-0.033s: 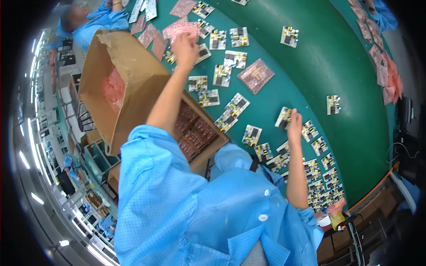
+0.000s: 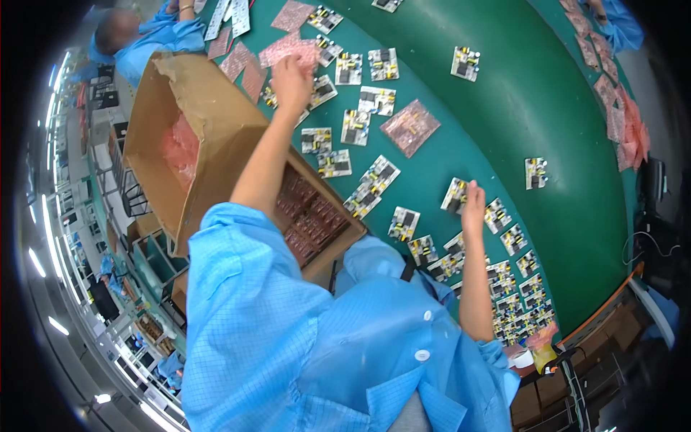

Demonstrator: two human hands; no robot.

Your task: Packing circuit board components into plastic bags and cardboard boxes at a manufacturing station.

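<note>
My left hand [image 2: 291, 83] reaches to the far side of the bench, its fingers closed on a pink bubble-wrap bag [image 2: 289, 52]. Small white circuit boards with black and yellow parts lie around it, one board [image 2: 322, 91] just to its right. Nearer and to the right, my right hand [image 2: 473, 207] grips the edge of another circuit board [image 2: 453, 196] between thumb and fingers. The thumb is partly hidden. Between the hands, a filled pink bubble-wrap bag [image 2: 410, 128] lies flat beside several loose boards.
A tall open carton [image 2: 216, 108] with pink wrap inside stands at the left. Below it, a box [image 2: 313, 216] holds rows of wrapped items. Boards crowd the green bench [image 2: 568, 252] at the lower right. A co-worker in a blue sleeve [image 2: 169, 43] sits at the far left.
The whole view has shifted slightly left and down. Both hands keep their places and their holds.
</note>
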